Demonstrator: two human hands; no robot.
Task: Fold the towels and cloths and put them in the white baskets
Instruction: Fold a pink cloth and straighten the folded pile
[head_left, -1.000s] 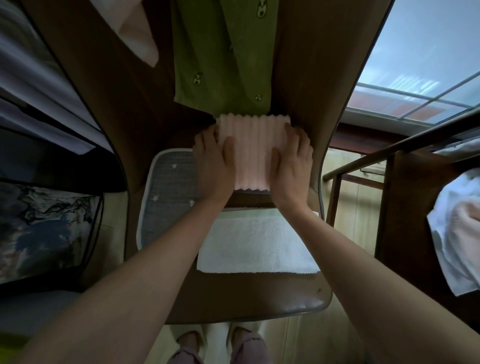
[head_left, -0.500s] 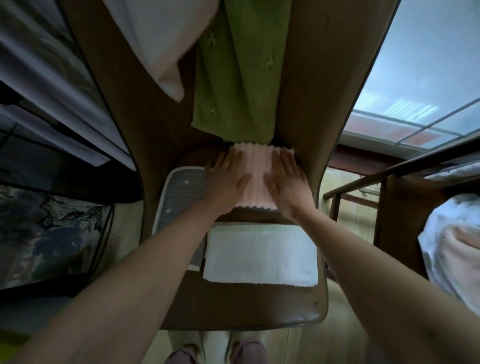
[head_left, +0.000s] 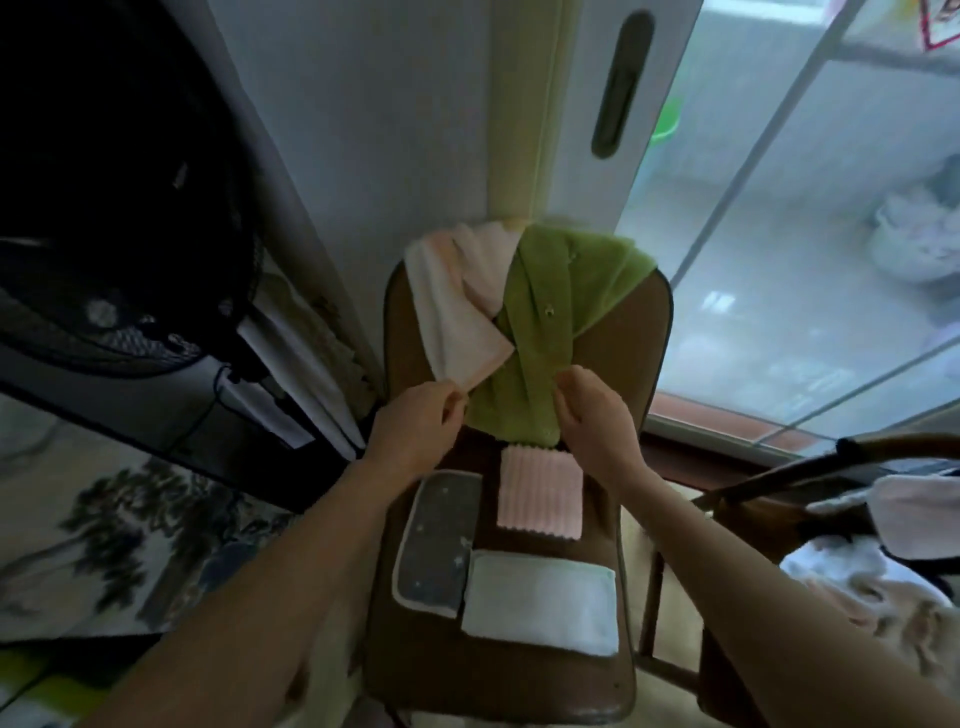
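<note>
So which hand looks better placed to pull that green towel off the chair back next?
Probably the right hand: its fingers already curl at the green towel's lower edge. The left hand sits by the pale pink towel's corner.

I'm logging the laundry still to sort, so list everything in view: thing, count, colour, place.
Folded ribbed cloth: 1, pink, back of the chair seat.
Folded towel: 1, white, front of the seat.
Star-patterned cloth: 1, grey with pale edging, left of the seat, partly under the white towel.
Green towel: 1, green, draped over the chair back.
Pale towel: 1, white-pink, draped over the chair back, left of the green one.
Chair: 1, brown, centre.
Laundry heap: 1, white and pink, lower right.
Fan: 1, black, left.
Sliding glass door: 1, right.
Hands: left at the pale towel's corner; right at the green towel's edge.
</note>
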